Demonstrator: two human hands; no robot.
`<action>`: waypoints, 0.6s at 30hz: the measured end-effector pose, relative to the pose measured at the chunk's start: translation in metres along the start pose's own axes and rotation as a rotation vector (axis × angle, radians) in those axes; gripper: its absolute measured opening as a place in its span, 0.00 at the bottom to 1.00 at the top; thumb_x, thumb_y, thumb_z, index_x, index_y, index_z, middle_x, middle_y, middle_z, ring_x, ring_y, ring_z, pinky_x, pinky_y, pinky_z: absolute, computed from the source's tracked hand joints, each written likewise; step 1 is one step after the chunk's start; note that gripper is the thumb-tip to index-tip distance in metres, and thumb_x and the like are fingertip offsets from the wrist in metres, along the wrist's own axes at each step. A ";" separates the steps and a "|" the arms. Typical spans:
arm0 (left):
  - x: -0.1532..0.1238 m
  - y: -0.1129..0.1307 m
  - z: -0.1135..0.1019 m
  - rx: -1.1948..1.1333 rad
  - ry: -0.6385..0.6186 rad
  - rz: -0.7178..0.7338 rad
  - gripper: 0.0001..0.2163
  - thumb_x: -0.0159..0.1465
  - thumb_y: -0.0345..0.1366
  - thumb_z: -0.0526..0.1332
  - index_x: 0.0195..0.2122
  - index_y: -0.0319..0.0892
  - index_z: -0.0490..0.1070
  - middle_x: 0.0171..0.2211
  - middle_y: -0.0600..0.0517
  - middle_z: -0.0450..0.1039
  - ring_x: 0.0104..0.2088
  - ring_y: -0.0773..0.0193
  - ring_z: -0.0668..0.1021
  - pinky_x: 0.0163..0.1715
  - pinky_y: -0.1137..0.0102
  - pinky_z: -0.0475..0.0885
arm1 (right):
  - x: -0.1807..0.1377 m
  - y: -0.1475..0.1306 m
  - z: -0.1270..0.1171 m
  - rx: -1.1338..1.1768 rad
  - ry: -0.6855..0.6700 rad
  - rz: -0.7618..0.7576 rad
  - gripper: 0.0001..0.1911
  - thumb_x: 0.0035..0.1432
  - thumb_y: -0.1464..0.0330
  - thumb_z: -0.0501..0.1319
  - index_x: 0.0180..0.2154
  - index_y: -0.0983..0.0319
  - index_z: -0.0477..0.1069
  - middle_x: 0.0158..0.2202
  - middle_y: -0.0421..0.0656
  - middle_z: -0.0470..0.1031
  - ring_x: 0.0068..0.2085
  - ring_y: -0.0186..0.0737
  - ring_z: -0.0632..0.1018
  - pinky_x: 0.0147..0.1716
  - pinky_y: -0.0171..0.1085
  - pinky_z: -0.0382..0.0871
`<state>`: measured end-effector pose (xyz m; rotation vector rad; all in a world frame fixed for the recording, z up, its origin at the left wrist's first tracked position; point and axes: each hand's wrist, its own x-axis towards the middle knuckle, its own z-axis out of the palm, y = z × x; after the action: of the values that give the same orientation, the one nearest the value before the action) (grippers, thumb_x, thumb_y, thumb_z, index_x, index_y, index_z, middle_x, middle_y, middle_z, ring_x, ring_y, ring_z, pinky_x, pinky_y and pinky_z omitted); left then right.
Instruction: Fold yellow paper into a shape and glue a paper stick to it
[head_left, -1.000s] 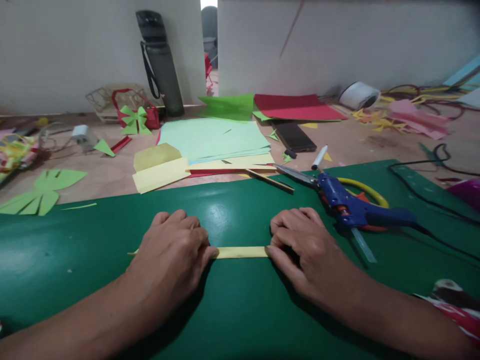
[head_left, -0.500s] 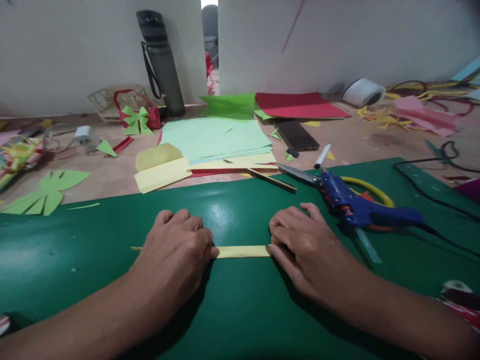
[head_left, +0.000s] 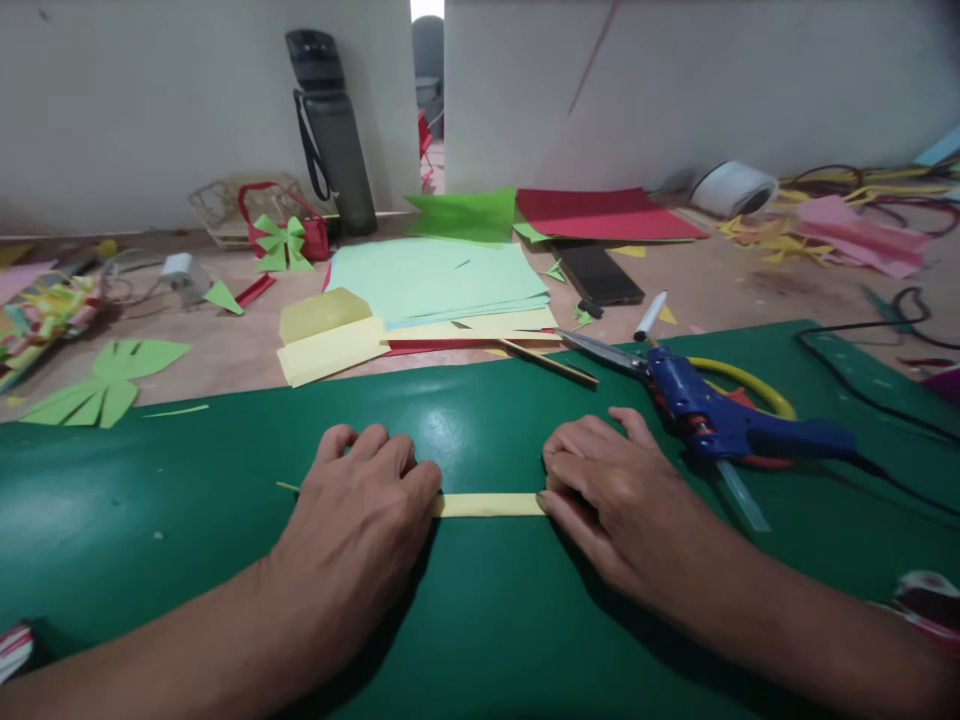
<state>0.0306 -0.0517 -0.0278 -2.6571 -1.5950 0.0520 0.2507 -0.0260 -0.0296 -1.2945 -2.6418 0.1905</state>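
A narrow pale yellow paper strip lies level across the green mat, stretched between my two hands. My left hand has its fingers curled down on the strip's left part, and a thin tip sticks out beyond that hand's far side. The strip's right end is pinched by my right hand, thumb along the near edge and one finger raised. Both sets of fingertips are partly hidden under the knuckles. Right of my right hand lies a blue glue gun with a clear glue stick.
Scissors with yellow handles lie under the glue gun, its black cord trailing right. Behind are pale green sheets, yellow paper, red paper, a phone, a marker and a dark bottle. Green leaf cutouts lie left.
The whole view has shifted slightly, so everything sits a little further right. My left thumb has tucked in behind the fingers; the right hand keeps its pinch on the strip.
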 end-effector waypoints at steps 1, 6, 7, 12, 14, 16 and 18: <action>-0.001 0.001 0.000 0.020 0.008 0.001 0.11 0.64 0.30 0.51 0.25 0.44 0.66 0.25 0.51 0.65 0.29 0.58 0.64 0.32 0.61 0.53 | 0.000 0.000 0.000 0.010 -0.003 0.005 0.10 0.57 0.73 0.52 0.23 0.62 0.61 0.27 0.41 0.65 0.32 0.39 0.65 0.40 0.44 0.51; -0.006 0.003 0.003 0.115 0.056 0.019 0.07 0.62 0.28 0.53 0.29 0.44 0.68 0.26 0.51 0.64 0.31 0.56 0.65 0.36 0.58 0.55 | -0.004 0.003 0.001 0.068 0.009 0.013 0.07 0.57 0.73 0.54 0.27 0.62 0.64 0.28 0.40 0.66 0.33 0.39 0.66 0.40 0.44 0.52; -0.006 0.004 0.003 0.121 0.064 0.044 0.07 0.62 0.27 0.54 0.34 0.45 0.69 0.27 0.51 0.64 0.32 0.56 0.65 0.37 0.58 0.55 | -0.005 0.004 0.003 0.055 0.030 -0.012 0.06 0.58 0.74 0.53 0.30 0.61 0.67 0.29 0.40 0.67 0.34 0.39 0.66 0.41 0.46 0.52; -0.007 0.000 0.001 0.058 0.067 0.226 0.21 0.65 0.29 0.50 0.57 0.59 0.55 0.31 0.52 0.65 0.31 0.58 0.65 0.37 0.59 0.55 | -0.010 0.003 0.005 -0.133 0.164 -0.292 0.20 0.62 0.77 0.45 0.47 0.56 0.69 0.31 0.43 0.68 0.35 0.40 0.68 0.48 0.59 0.48; -0.007 -0.004 0.000 0.023 0.074 0.265 0.21 0.66 0.31 0.48 0.57 0.60 0.54 0.31 0.52 0.65 0.30 0.59 0.65 0.37 0.59 0.54 | -0.011 0.003 0.005 -0.181 0.187 -0.381 0.19 0.63 0.76 0.45 0.47 0.58 0.70 0.29 0.43 0.69 0.35 0.41 0.69 0.48 0.60 0.48; -0.008 -0.008 0.001 0.003 0.073 0.298 0.19 0.67 0.32 0.48 0.57 0.59 0.56 0.31 0.51 0.65 0.30 0.60 0.64 0.37 0.59 0.54 | -0.010 0.003 0.004 -0.195 0.185 -0.444 0.18 0.63 0.75 0.46 0.47 0.60 0.71 0.27 0.43 0.69 0.33 0.40 0.68 0.48 0.61 0.49; -0.009 -0.012 0.002 -0.006 0.069 0.325 0.18 0.66 0.33 0.49 0.56 0.59 0.57 0.31 0.51 0.64 0.31 0.60 0.64 0.37 0.59 0.54 | -0.009 0.004 0.004 -0.199 0.162 -0.495 0.18 0.62 0.75 0.47 0.48 0.59 0.70 0.27 0.42 0.68 0.32 0.39 0.67 0.49 0.61 0.49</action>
<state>0.0160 -0.0538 -0.0293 -2.8587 -1.1323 -0.0344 0.2579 -0.0304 -0.0352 -0.6283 -2.7867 -0.2445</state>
